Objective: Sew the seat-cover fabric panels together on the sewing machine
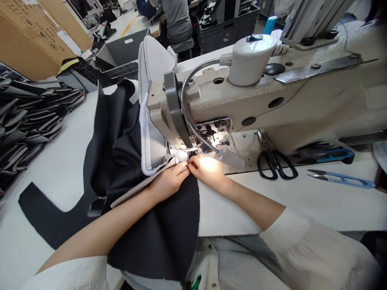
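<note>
A beige sewing machine (211, 96) stands across the white table, its small lamp shining on the needle area. Just in front of its presser foot, my left hand (169, 180) has its fingers closed on the edge of a black fabric piece (157, 233) with a grey backing. Beside it, touching fingertips, my right hand (207, 168) pinches the same edge under the light. The black piece drapes over the table's front edge and bunches up left of the machine. A grey padded panel (155, 139) stands up against the machine head. The exact seam between my fingers is hidden.
Black-handled scissors (273, 161) and blue thread snips (341, 179) lie on the right. A heap of cut fabric pieces (27, 125) fills the left side. Behind are a cardboard box (39, 36), grey crates (123, 48) and a seated person (178, 22).
</note>
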Action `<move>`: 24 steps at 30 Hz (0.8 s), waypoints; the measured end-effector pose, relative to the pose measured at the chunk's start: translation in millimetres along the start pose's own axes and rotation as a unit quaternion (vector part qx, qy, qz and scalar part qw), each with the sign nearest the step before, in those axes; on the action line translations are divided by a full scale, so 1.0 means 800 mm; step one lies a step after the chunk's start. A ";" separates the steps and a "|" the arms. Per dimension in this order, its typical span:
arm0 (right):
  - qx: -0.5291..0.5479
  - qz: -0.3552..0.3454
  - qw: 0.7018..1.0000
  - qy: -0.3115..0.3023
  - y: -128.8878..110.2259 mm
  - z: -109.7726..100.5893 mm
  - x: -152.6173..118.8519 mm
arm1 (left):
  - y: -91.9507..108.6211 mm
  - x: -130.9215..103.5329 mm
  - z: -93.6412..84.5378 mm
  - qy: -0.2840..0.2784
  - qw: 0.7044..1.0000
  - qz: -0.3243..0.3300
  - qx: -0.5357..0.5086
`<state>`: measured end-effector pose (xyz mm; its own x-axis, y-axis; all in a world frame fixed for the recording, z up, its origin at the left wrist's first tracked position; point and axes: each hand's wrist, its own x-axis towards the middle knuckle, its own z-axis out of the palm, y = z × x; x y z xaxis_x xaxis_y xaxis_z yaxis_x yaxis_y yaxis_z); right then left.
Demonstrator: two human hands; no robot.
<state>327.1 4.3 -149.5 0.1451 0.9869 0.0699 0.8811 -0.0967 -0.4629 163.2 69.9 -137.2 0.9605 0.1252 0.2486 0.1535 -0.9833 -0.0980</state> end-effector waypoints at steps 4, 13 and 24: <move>-0.006 0.011 1.000 0.006 -0.002 0.001 0.000 | -0.002 0.000 0.002 -0.005 1.000 0.018 0.005; 0.038 -0.327 0.937 -0.114 0.013 -0.037 -0.092 | -0.001 0.001 -0.001 -0.030 0.999 0.009 0.018; -0.116 -0.415 0.897 0.098 0.008 0.005 -0.074 | -0.007 0.017 0.005 -0.041 0.999 -0.012 0.030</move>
<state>322.2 -54.6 -160.0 -0.5478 0.6924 0.4695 0.7894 0.6137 0.0158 176.0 77.5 -137.1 0.9718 0.1608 0.1722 0.1873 -0.9707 -0.1506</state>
